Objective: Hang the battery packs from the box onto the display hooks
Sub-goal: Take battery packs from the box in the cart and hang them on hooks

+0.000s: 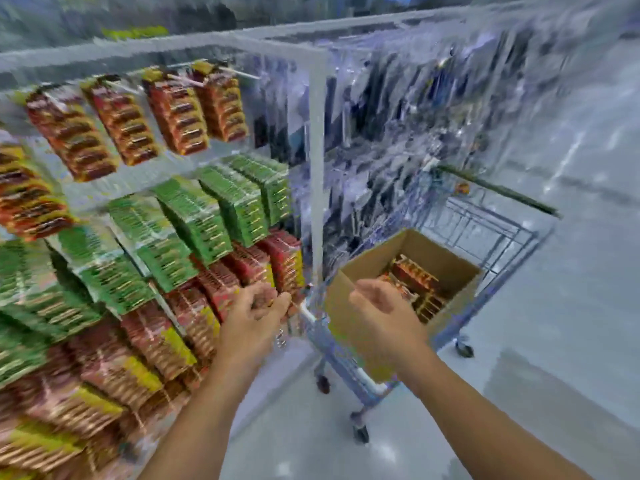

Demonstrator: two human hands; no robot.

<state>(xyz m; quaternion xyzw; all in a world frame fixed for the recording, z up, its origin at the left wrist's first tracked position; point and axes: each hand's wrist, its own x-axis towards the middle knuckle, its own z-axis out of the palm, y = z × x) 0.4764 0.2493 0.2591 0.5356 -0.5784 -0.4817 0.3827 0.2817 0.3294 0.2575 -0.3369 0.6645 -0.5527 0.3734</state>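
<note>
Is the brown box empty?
Not empty. The open cardboard box in the cart shows red-orange battery packs inside, low down against its walls.

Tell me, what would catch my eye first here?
The wall of hanging packs on the left, in rows of red and green, fills much of the view. Right of it, an open box with more packs inside sits on a cart. In front, the left hand reaches toward the display, fingers curled, while the right hand hovers by the box; blur hides whether either holds anything.
</note>
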